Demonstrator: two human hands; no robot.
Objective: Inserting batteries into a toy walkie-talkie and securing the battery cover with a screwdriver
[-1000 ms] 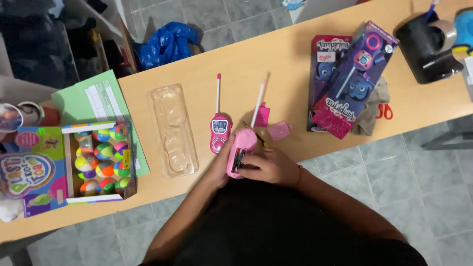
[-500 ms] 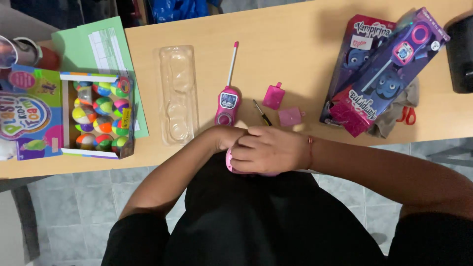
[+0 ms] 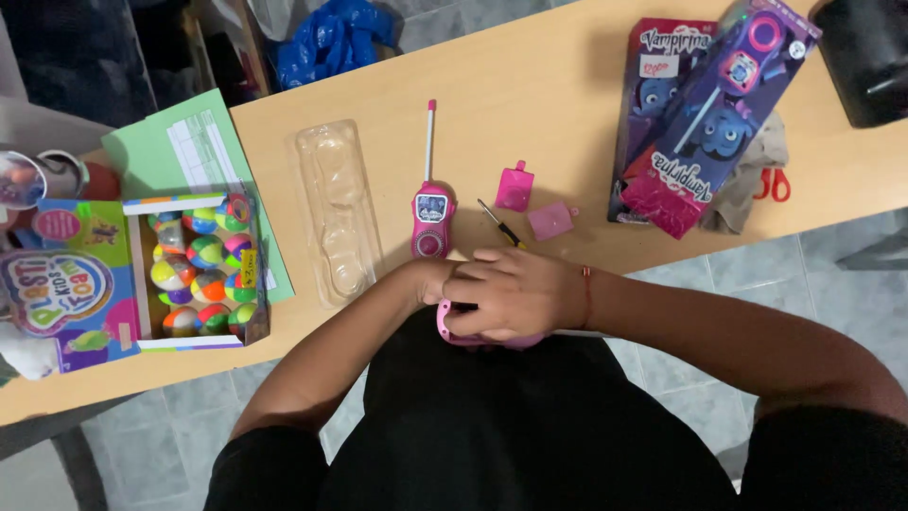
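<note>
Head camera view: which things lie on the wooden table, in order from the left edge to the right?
Box of coloured balls → clear plastic tray → pink toy walkie-talkie → small screwdriver → pink cover piece → purple toy package → red-handled scissors.

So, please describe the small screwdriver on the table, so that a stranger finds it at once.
Start at the wooden table and find the pink toy walkie-talkie with its long antenna. Just right of it, above the right hand, lies the screwdriver: thin, dark-handled, lying slanted, unlike the two flat pink plastic pieces beside it.
</note>
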